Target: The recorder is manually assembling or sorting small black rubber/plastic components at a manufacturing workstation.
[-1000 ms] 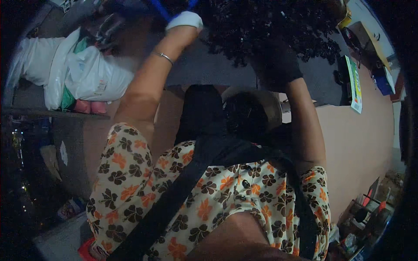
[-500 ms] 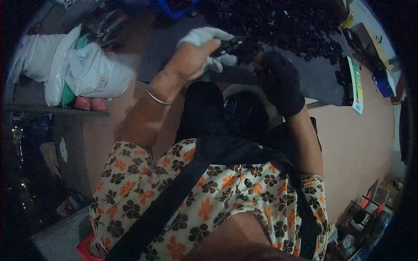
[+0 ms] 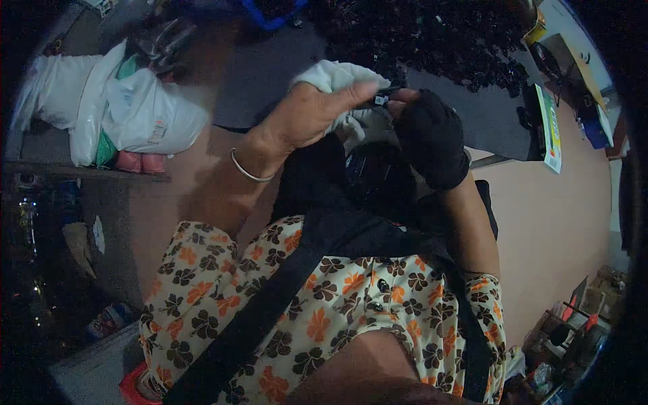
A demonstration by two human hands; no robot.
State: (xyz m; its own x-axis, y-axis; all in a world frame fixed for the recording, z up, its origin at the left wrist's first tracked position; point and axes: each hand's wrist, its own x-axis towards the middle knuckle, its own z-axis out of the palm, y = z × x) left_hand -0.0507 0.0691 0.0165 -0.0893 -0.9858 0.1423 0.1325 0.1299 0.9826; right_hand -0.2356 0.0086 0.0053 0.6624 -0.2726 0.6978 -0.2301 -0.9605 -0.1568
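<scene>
My left hand [image 3: 320, 108], in a white glove that leaves the thumb bare, is closed around small black parts. A pale, shiny bit of one small black part [image 3: 382, 100] shows beyond the thumb tip; its exact kind is too small to make out. My right hand [image 3: 430, 138], in a black glove with bare fingertips, pinches at that same part from the other side. Both hands meet above the near edge of the dark table [image 3: 270, 61]. Just beyond them spreads a heap of small black parts [image 3: 425, 40].
White plastic bags [image 3: 152, 115] lie on a ledge at the left. A blue container rim [image 3: 270, 19] shows at the far edge. On the table's right stands a green and white box [image 3: 550, 128]. Below the hands is a round, dark glossy object [image 3: 381, 175]. Shelved clutter [image 3: 567, 331] sits lower right.
My left hand has moved right and closed its fingers more. My right hand has come in beside it, so the fingertips now meet at the small black part.
</scene>
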